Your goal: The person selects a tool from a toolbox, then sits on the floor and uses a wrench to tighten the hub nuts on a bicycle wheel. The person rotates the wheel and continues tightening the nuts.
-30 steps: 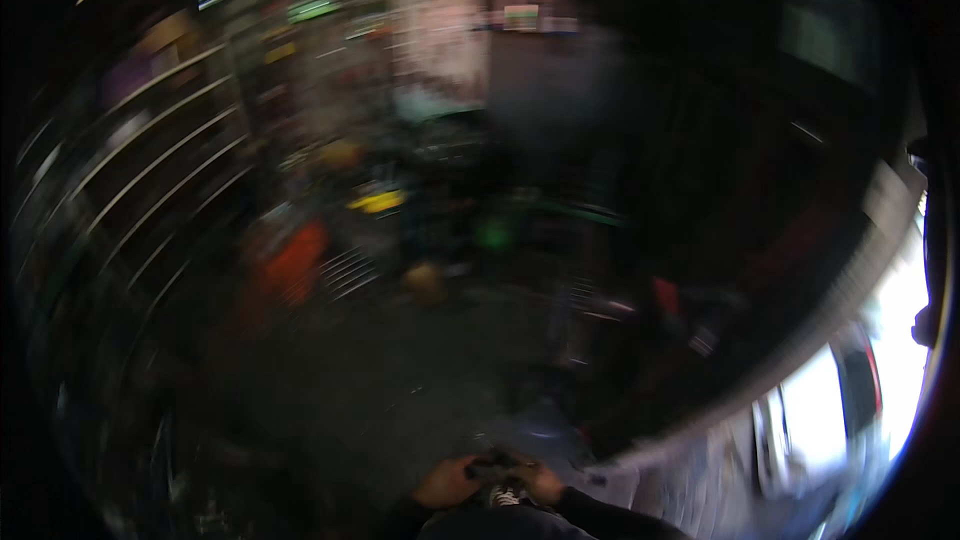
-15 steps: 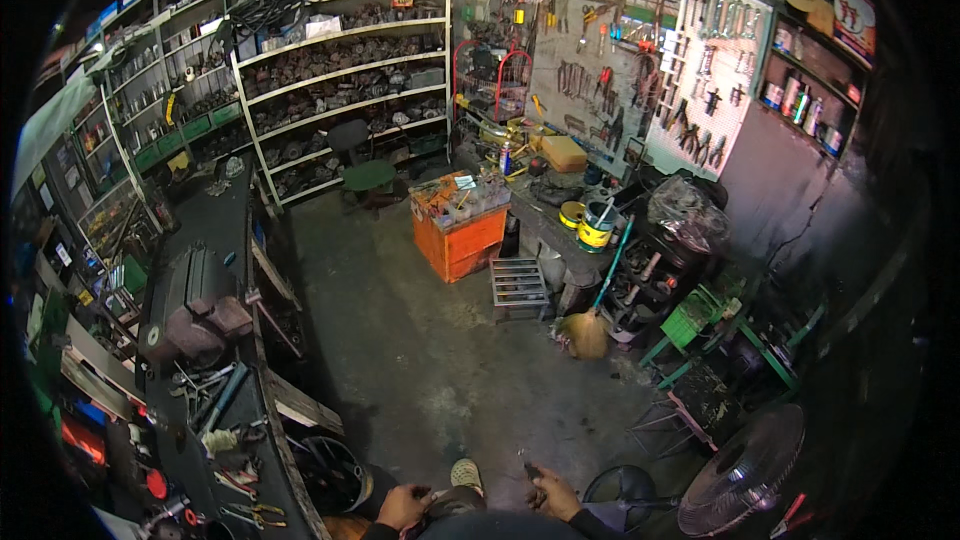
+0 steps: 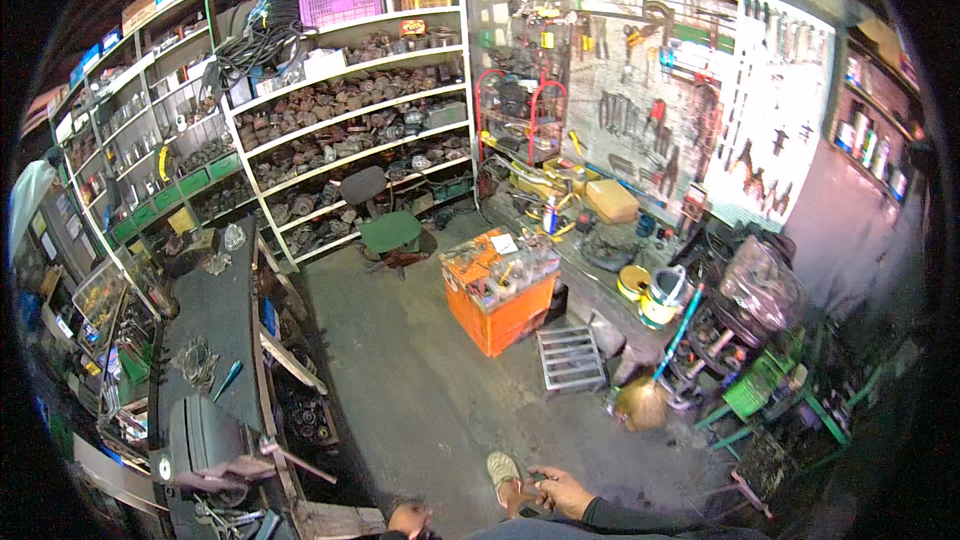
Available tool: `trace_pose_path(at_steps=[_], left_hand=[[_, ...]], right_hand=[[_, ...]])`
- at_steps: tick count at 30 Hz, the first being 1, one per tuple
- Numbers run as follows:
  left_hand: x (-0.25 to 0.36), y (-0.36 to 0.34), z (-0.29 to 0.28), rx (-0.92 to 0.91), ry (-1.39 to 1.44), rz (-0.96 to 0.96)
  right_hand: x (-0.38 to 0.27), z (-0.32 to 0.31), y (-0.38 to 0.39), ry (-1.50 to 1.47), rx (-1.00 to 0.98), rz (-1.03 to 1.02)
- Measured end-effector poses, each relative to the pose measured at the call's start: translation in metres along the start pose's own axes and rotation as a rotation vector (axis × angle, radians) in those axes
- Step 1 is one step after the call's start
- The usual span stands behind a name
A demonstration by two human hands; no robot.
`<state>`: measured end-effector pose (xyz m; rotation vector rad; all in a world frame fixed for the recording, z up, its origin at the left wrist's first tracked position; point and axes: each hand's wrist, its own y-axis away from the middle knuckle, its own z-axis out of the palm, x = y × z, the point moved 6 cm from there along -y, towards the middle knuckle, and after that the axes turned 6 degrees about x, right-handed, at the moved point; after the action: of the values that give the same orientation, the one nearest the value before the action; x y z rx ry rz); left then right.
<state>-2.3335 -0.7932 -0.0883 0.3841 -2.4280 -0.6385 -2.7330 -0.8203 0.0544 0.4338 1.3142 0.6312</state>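
My right hand (image 3: 564, 494) is low in the middle with its fingers closed. A small dark piece shows at its fingertips, too small to name. My left hand (image 3: 408, 519) sits at the lower edge, partly cut off, with its fingers curled; what they hold, if anything, is hidden. Between the hands, a little farther ahead, one light-coloured shoe (image 3: 502, 466) stands on the concrete floor (image 3: 400, 380). To the left of my left hand runs a dark workbench (image 3: 215, 310) bearing a large grey bench vise (image 3: 205, 440).
Ahead stands an orange cabinet (image 3: 500, 312) with a low metal rack (image 3: 571, 360) beside it. A broom (image 3: 642, 405) leans at the right near a green metal stand (image 3: 760, 390). A stool with a green seat (image 3: 391, 232) faces shelves of metal parts (image 3: 350, 100). Tools hang on a white pegboard (image 3: 768, 100).
The view has tilted up and turned left, and the picture is brighter. The fan at the right has left the view. My left hand sits lower in the picture; my right hand stays closed.
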Motion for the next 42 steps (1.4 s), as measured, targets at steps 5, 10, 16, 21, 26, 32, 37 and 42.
trace_pose_path(at_steps=[5, 10, 16, 21, 26, 32, 37, 42], left_hand=[[-0.066, -0.05, -0.023, 0.004, 0.276, -0.498], [-0.044, -0.111, -0.104, 0.086, 0.438, -0.596], [-0.003, -0.267, -0.189, 0.101, 0.502, -0.542], [0.0, -0.403, -0.302, 0.143, 0.463, -0.465], [0.008, -0.548, -0.463, 0.239, 0.432, -0.344], [0.056, -0.737, -0.599, 0.304, 0.496, -0.088], [0.176, -0.903, -0.606, 0.162, 0.802, 0.276], [0.472, -0.943, -0.548, -0.191, 0.689, 0.193]], right_hand=[[-0.073, 0.012, -0.143, 0.271, -0.107, 0.014], [-0.191, 0.078, -0.249, 0.398, -0.262, 0.02], [-0.302, 0.164, -0.39, 0.422, -0.31, -0.032], [-0.34, 0.216, -0.504, 0.478, -0.249, -0.092], [-0.389, 0.239, -0.615, 0.595, -0.232, -0.363], [-0.481, 0.235, -0.716, 0.604, -0.13, -0.35], [-0.555, 0.209, -0.817, 0.737, 0.0, -0.401], [-0.641, 0.168, -0.879, 0.578, 0.173, -0.346]])
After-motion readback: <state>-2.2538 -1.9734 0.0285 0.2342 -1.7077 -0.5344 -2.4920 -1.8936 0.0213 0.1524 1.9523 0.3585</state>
